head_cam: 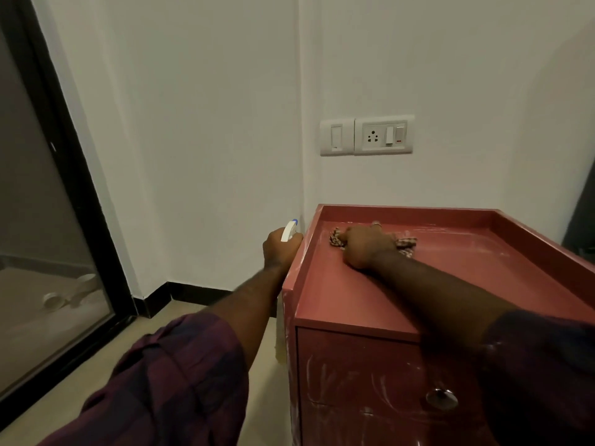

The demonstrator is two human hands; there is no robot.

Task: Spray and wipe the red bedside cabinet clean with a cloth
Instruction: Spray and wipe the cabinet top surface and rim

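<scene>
Head cam shows the right hand [367, 244] pressing the cloth [406, 243] onto the red cabinet [450, 284] top near its back-left corner, most surface lying rightward, left hand [280, 249] gripping the spray bottle [288, 231] just off the cabinet's left edge.

The person wears a shirt [145, 407] in a dark check of maroon, purple and navy; the left sleeve [193, 355] shows the pattern best, its soft fabric creased and bunched in folds, with a turned-back band across its end. The right sleeve [544, 365] lies in shadow and reads almost blue-black with only faint purple bars, and the left forearm [257, 304] and right forearm [428, 284] are bare beyond the sleeves. A finger of the right grip [367, 244] carries what looks like a small pale ring [376, 224], too small to make out further.
</scene>
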